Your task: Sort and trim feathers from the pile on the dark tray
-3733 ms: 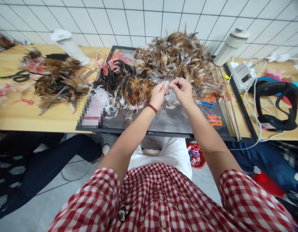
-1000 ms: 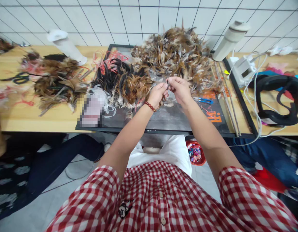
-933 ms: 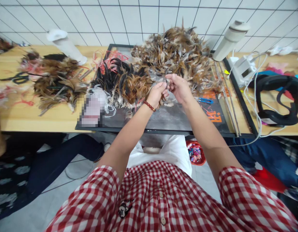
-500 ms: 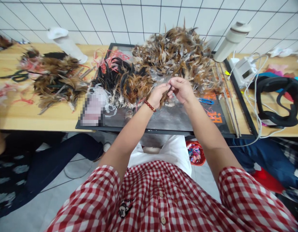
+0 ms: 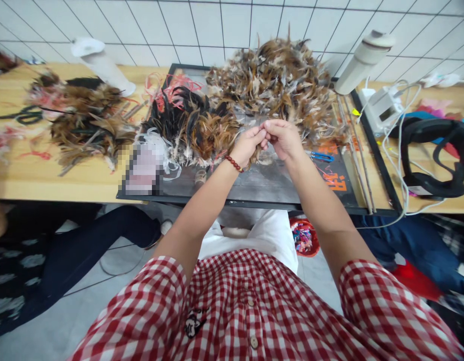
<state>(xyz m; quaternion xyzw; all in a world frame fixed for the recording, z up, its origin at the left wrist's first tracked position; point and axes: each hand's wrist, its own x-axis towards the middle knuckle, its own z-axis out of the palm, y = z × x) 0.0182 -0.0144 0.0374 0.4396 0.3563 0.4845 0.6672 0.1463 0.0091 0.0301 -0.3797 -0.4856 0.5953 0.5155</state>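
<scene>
What the left hand (image 5: 249,145) and right hand (image 5: 284,138) pinch between them is hidden inside their grip. A pixelated patch (image 5: 141,169) masks something at the black tray's (image 5: 254,188) left end.

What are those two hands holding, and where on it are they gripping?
The left hand and right hand together pinch a small feather tuft. Which end they pinch is hidden inside the grip.

I see a wooden table (image 5: 66,175) bearing a black tray (image 5: 262,188) at 12 o'clock, heaped with feathers (image 5: 277,80). At 10 o'clock lie a feather bundle (image 5: 85,120) and scissors (image 5: 25,114). At 2 o'clock are a white bottle (image 5: 362,60) and a black strap (image 5: 431,189).
</scene>
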